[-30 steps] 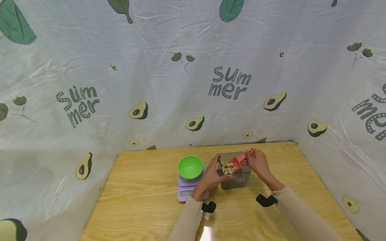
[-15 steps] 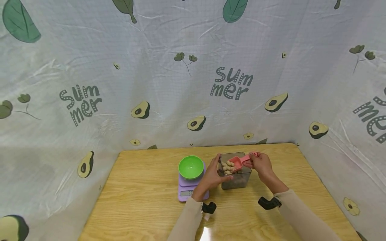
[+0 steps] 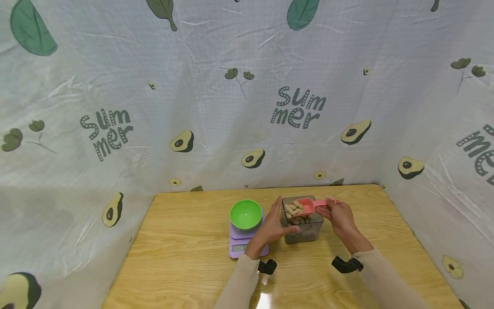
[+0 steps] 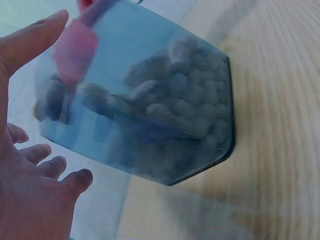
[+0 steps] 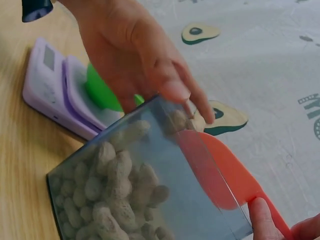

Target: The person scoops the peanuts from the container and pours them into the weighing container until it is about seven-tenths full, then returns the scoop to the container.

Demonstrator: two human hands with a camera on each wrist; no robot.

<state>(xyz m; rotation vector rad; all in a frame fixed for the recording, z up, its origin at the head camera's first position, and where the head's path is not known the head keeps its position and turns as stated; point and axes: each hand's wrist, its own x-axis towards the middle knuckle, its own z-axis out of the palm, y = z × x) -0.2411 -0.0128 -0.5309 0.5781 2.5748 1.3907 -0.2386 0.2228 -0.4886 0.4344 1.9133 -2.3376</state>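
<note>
A grey see-through plastic container (image 3: pixel 308 234) with unshelled peanuts (image 5: pixel 112 200) in it stands on the table. My right hand (image 3: pixel 341 218) pinches the handle of a pink scoop (image 3: pixel 307 206) over the container's opening. Peanuts (image 3: pixel 293 208) fill the scoop's bowl, level with the rim. My left hand (image 3: pixel 272 226) is spread at the container's left side, thumb along the front rim and index finger reaching toward the back corner. In the left wrist view its fingers are loosely extended beside the container wall.
Left of the container a purple kitchen scale (image 3: pixel 239 241) carries a green bowl (image 3: pixel 245 214). My left forearm overlaps the scale's right edge. Behind the wooden table (image 3: pixel 185 240) hangs a white printed sheet (image 3: pixel 216 111), which also runs along both sides.
The right hand has moved slightly right and the scoop has come up and levelled, now loaded with peanuts. The left hand has stayed at the container's side. The head view has shifted slightly.
</note>
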